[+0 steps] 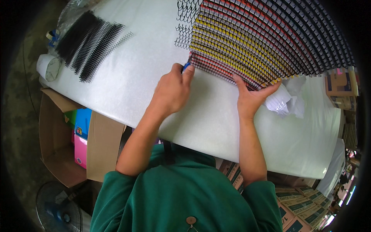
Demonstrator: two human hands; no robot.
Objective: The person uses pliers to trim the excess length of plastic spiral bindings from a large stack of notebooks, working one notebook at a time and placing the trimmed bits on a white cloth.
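A: Biggest first?
B: Table [216, 116]. White top, runs across most of the view.
A: Next?
B: Stack [247, 38]. Spiral-bound, on the table's far right part. Many close rows of dark wire loops; red and yellow strips between, greyer toward the far right. Near left corner lies by the left hand.
A: Off the table?
B: Carton [104, 149], open, below the left edge. Blue, pink and green items inside. Fan [58, 208] near it, lower left, round guard.
A: Coils?
B: Yes, coils [91, 46]. Black, loose, side by side on the far left of the table, well apart from the stack.
A: Hands? 2 in view?
B: 2. Right hand [249, 98]: thumb and forefinger spread wide apart, both against the stack's near edge. Other fingers hidden. Left hand [172, 92]: fingers curled in, clamped on a tool.
A: Smaller items?
B: Wrap [279, 102], clear and crumpled, just right of the right hand. Wire ends [184, 36], hooked, jutting from the stack's left side.
A: And the tool?
B: Tool [186, 66], blue, tip up at the stack's near left corner. Mostly covered by the fingers; kind unclear.
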